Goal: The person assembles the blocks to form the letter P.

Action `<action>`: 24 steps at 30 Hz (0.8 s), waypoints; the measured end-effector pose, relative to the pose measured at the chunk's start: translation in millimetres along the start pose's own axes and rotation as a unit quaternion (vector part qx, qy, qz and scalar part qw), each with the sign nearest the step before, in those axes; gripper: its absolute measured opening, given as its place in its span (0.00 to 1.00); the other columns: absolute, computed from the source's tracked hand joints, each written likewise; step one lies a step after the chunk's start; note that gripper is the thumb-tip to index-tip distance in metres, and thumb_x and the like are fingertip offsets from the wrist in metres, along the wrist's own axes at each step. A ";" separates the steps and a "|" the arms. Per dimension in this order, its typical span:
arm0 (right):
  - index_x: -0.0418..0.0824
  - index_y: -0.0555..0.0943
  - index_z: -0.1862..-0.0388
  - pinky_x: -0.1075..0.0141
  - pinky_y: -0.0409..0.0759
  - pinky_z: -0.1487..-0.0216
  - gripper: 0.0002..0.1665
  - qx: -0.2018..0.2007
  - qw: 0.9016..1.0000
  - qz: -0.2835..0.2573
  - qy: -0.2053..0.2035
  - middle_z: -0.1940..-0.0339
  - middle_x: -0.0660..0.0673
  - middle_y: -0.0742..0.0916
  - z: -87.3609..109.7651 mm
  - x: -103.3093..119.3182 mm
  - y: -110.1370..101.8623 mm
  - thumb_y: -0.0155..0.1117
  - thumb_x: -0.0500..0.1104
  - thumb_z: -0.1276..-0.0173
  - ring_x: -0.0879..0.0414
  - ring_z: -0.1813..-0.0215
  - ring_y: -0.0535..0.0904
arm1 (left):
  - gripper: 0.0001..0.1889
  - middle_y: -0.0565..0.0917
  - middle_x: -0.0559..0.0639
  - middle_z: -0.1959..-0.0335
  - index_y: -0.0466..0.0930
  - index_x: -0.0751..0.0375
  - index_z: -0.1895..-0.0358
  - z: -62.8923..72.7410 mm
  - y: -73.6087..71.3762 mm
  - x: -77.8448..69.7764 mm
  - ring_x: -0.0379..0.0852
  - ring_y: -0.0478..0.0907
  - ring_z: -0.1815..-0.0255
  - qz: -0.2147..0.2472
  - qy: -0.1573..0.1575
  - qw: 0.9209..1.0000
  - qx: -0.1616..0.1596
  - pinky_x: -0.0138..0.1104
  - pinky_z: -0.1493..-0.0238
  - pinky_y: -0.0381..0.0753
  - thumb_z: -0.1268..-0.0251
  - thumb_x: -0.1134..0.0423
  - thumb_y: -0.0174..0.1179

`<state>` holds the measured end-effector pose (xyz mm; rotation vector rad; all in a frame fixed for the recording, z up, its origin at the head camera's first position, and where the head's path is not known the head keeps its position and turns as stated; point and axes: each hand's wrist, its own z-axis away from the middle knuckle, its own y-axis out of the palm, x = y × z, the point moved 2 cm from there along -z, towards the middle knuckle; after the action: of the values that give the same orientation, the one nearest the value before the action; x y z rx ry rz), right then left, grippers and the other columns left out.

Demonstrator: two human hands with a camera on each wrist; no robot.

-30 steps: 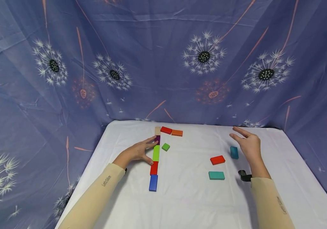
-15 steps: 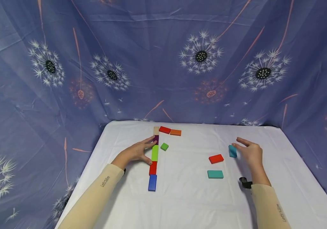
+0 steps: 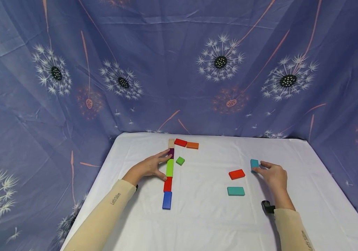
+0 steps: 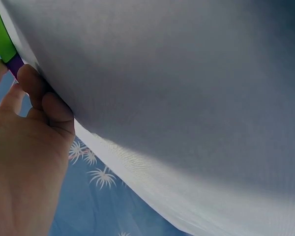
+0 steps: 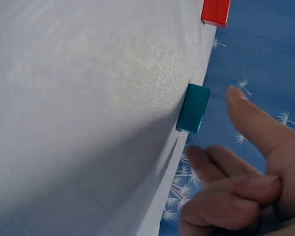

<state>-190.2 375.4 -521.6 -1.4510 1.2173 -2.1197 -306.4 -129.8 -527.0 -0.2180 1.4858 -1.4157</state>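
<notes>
In the head view, my left hand [image 3: 150, 166] rests beside a line of blocks with thumb and fingers spread. Its fingertips touch the purple block [image 3: 172, 152], and its thumb lies where the lime green block [image 3: 169, 168] meets a red block [image 3: 167, 184]. A beige block [image 3: 171, 143] forms the far end of that line, a blue block [image 3: 167, 200] the near end. On the right side, my right hand [image 3: 273, 177] reaches to a teal block [image 3: 254, 165]. The right wrist view has this teal block [image 5: 193, 108] between the parted thumb and index finger, with gaps showing.
Beyond the line's far end lie another red block [image 3: 180, 142] and an orange block [image 3: 192, 145]. A small green block [image 3: 180, 160] is right of the line. A third red block [image 3: 236, 174] and a turquoise block [image 3: 236, 191] lie left of my right hand on the white-covered table [image 3: 204, 223].
My right hand has come down and nearer, bringing its thumb and index finger to the teal block's right side. My left hand holds its place along the line.
</notes>
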 end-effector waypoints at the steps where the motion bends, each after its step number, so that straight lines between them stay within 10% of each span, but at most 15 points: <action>1: 0.37 0.80 0.28 0.34 0.70 0.28 0.39 0.000 1.000 0.009 -0.003 0.26 0.26 0.78 0.5 -0.4 1.0 0.74 0.56 0.32 0.24 0.25 0.67 | 0.62 0.48 0.49 0.09 0.56 0.49 0.14 0.1 -0.2 0.0 0.61 0.54 0.12 0.000 -0.001 1.000 0.001 0.57 0.17 0.64 0.52 0.46 0.85; 24: 0.34 0.78 0.28 0.33 0.74 0.35 0.39 -0.002 0.995 0.085 -0.055 0.30 0.20 0.77 0.0 0.6 7.1 0.76 0.49 0.34 0.19 0.31 0.71 | 0.61 0.49 0.50 0.09 0.58 0.50 0.14 0.1 -0.5 -0.8 0.60 0.55 0.12 0.002 0.004 1.000 -0.002 0.57 0.17 0.65 0.51 0.46 0.84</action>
<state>-191.9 370.8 -526.8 -1.3931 1.2574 -1.9002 -306.3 -129.5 -526.2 -0.2119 1.4942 -1.4116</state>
